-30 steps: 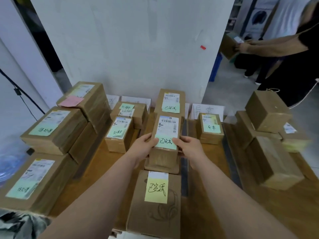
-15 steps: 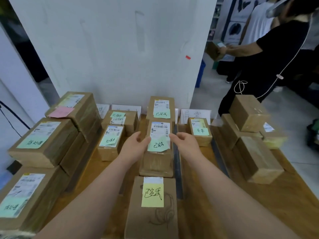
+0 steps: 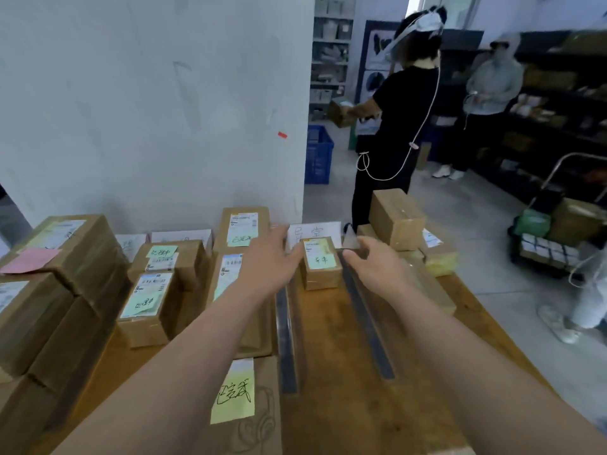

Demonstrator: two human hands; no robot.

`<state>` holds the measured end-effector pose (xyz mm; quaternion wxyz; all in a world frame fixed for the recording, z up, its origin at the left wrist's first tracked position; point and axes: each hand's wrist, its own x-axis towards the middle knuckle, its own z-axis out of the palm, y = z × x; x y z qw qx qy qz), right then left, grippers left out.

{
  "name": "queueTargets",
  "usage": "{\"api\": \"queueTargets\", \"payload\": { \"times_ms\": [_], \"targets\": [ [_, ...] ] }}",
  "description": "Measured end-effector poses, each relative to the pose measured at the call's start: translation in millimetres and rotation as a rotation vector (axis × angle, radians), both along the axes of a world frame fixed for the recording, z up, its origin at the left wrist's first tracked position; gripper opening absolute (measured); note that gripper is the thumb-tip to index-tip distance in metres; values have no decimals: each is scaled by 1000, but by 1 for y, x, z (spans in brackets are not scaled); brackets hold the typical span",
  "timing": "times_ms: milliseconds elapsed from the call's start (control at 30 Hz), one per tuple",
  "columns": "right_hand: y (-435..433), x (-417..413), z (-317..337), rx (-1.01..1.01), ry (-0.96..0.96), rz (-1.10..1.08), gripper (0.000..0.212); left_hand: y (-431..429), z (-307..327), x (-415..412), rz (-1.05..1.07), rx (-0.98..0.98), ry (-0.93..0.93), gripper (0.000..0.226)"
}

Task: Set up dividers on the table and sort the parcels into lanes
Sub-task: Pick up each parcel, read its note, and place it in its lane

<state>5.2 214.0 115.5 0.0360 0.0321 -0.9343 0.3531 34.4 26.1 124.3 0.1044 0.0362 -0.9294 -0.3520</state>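
Both my hands have left the middle-lane parcel (image 3: 230,274). My left hand (image 3: 269,257) and right hand (image 3: 377,264) now flank the small green-noted parcel (image 3: 320,266) at frame centre, fingers loosely spread, holding nothing. It sits between the left divider strip (image 3: 286,339) and right divider strip (image 3: 364,320) on the wooden table (image 3: 341,408).

Place: parcel warehouse | labelled parcels (image 3: 164,267) are stacked on a wooden table (image 3: 361,405) | stocked shelves (image 3: 558,93) are seen at right | a blue crate (image 3: 318,156) is set on the floor | a cart (image 3: 545,257) is loaded with boxes | a box (image 3: 340,113) is carried by a person (image 3: 400,126)
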Motion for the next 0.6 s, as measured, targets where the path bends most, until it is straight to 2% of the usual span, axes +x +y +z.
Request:
{"api": "queueTargets", "payload": {
  "times_ms": [167,333,533,600],
  "targets": [
    [86,-17,5,45,-28,-90,56,83,2,-30,-107,-52,-27,52],
    [171,-41,6,28,-65,-124,48,166,5,-59,-149,-78,-26,48],
    [244,-83,0,-12,-94,-118,49,238,-10,-113,-99,-163,-87,36],
    [258,-97,-3,-20,-104,-107,48,253,-17,-133,-72,-187,-116,41]
  ]
}}
